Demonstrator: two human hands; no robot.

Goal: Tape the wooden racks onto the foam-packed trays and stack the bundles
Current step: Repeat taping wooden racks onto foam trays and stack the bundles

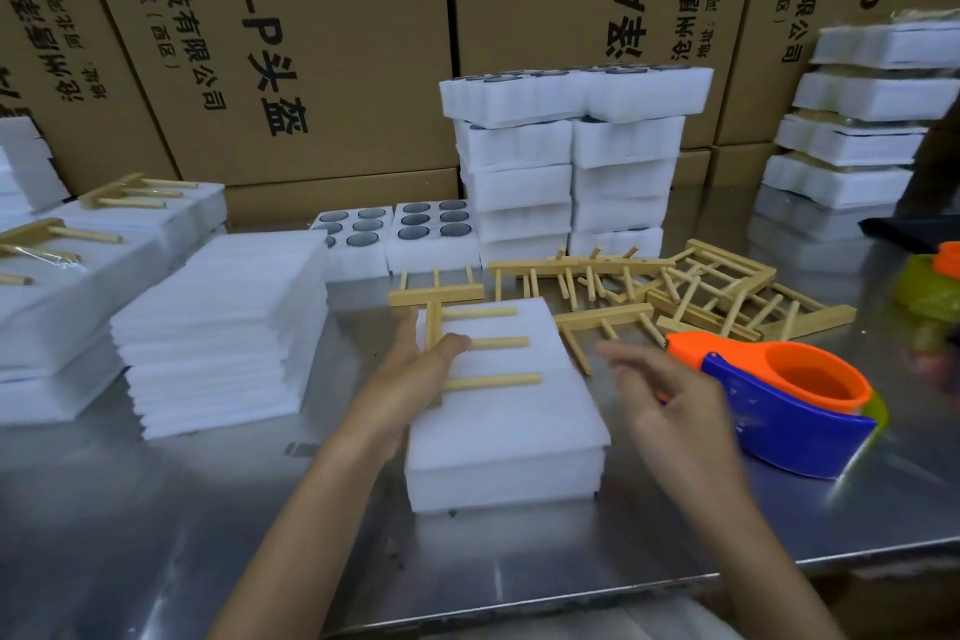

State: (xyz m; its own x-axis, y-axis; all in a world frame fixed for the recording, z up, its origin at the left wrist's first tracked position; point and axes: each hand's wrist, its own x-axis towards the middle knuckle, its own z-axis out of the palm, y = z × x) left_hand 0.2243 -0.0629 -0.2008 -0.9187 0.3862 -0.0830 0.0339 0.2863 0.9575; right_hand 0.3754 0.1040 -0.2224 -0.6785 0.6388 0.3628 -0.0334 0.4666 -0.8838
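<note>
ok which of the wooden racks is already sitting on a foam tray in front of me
The wooden rack under your left hand, lying flat on the foam tray; the loose racks lie piled on the table behind it.

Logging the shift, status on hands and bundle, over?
Left hand presses wooden rack onto foam tray. Right hand open, near tape dispenser. Nothing blocking.

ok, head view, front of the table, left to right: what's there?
Stack of foam sheets → left hand → foam tray with wooden rack → right hand → tape dispenser.
</note>
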